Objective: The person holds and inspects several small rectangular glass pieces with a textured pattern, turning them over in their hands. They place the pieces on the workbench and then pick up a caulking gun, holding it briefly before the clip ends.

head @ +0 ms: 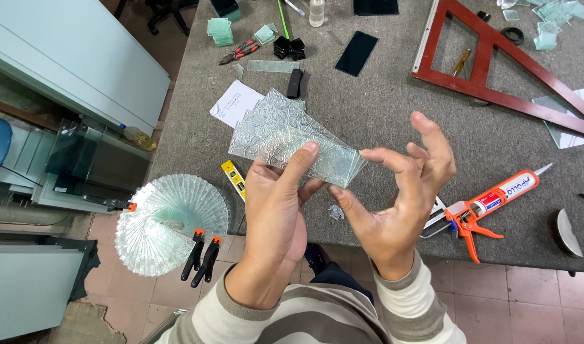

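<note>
Your left hand [276, 213] grips a fanned stack of patterned glass strips [285, 135] from below, thumb pressed on the top strip near its right end. Your right hand [394, 191] is half open, index finger and thumb pinching the right edge of the same stack, other fingers spread upward. The stack sits above the near edge of the grey table [381, 108]. Under it lie a white paper slip [233, 102] and a yellow level [233, 178]. Right of your right hand lies an orange caulking gun [489, 207]. A red wooden triangle frame [496, 57] is farther back. Left, off the table, a clamped round fan of glass pieces [168, 220] shows.
</note>
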